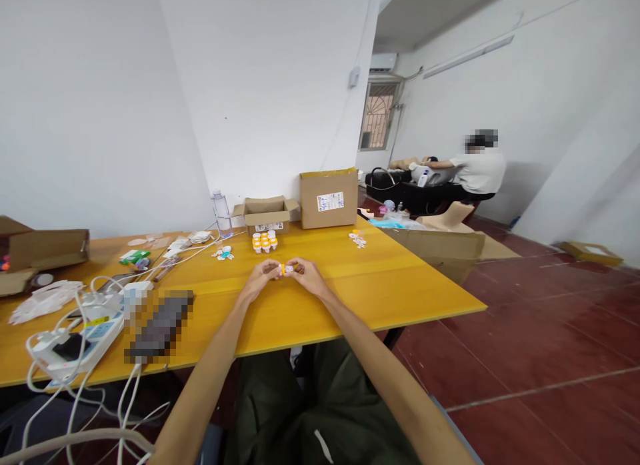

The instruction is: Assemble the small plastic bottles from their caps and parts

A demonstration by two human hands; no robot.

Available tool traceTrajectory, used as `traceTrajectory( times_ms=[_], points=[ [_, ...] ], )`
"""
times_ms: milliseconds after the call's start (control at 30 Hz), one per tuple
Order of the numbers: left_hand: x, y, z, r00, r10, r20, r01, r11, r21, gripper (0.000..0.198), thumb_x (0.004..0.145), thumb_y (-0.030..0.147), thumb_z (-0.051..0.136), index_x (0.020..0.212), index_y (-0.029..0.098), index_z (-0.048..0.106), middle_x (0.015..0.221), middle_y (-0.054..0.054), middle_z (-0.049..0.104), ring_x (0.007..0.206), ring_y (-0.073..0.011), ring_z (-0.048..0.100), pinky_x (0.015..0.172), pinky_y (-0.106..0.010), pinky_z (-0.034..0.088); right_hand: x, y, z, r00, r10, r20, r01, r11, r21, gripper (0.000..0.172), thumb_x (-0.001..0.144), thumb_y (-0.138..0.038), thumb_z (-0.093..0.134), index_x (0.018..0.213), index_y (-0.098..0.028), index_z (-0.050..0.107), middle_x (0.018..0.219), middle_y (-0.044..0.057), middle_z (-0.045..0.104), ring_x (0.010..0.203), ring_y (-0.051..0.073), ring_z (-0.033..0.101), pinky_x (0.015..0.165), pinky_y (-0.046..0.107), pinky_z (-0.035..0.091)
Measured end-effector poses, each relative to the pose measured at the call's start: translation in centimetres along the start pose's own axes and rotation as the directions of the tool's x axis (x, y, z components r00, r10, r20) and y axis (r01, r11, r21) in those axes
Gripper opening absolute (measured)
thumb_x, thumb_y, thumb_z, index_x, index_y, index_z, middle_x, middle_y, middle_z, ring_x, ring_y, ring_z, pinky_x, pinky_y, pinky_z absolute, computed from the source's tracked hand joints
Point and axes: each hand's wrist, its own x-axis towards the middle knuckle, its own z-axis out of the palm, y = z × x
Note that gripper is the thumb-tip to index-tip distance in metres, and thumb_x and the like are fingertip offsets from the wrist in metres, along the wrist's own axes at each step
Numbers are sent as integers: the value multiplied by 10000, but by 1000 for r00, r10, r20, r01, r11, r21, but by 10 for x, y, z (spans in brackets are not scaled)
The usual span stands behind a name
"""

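Over the middle of the yellow table [390,285], both hands hold one small jar [285,269] with an orange band and a white part. It lies on its side between my fingertips. My left hand [261,276] pinches its left end, and my right hand [304,273] pinches the right end. Just beyond the hands stands a tight group of several small white jars [265,242] with orange bands. Left of that group is a small pile of white and teal pieces [223,253]. Small white pieces [357,239] with a bit of orange lie farther right.
An open carton [265,218] and a taller cardboard box [329,201] stand at the back, beside a clear bottle [221,211]. Power strips [100,331], cables and a blurred dark phone-like slab [161,325] occupy the left. Across the room a person [480,165] sits working.
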Motion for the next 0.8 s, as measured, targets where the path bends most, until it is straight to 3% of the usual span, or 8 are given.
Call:
traceTrajectory(
  times_ms=[333, 533, 800],
  points=[
    [-1, 1, 0, 1000, 23, 14, -23, 1000, -8, 379, 598, 380, 859, 876, 198, 677, 909, -36, 718, 899, -204, 664, 858, -345, 519, -1, 3, 1, 1000, -11, -6, 11, 1000, -11, 186, 703, -320, 736, 859, -222, 704, 826, 4, 729, 655, 148, 624, 639, 272, 499],
    [0, -1, 0, 999, 30, -18, -31, 998, -50, 450, 590, 435, 863, 927, 200, 679, 959, -43, 711, 896, -195, 660, 831, -319, 513, 0, 1, 1, 1000, 4, -11, -4, 1000, 19, 195, 690, -298, 731, 861, -215, 692, 842, 7, 729, 690, 155, 637, 662, 275, 504],
    [3, -3, 0, 1000, -6, 25, 4, 999, 49, 431, 702, 593, 750, 812, 180, 691, 662, -29, 677, 696, -181, 647, 703, -300, 494, 0, 0, -1, 1000, -30, -6, 30, 1000, 3, 188, 710, -292, 710, 886, -229, 691, 875, 8, 729, 739, 167, 644, 679, 285, 513]
  ],
)
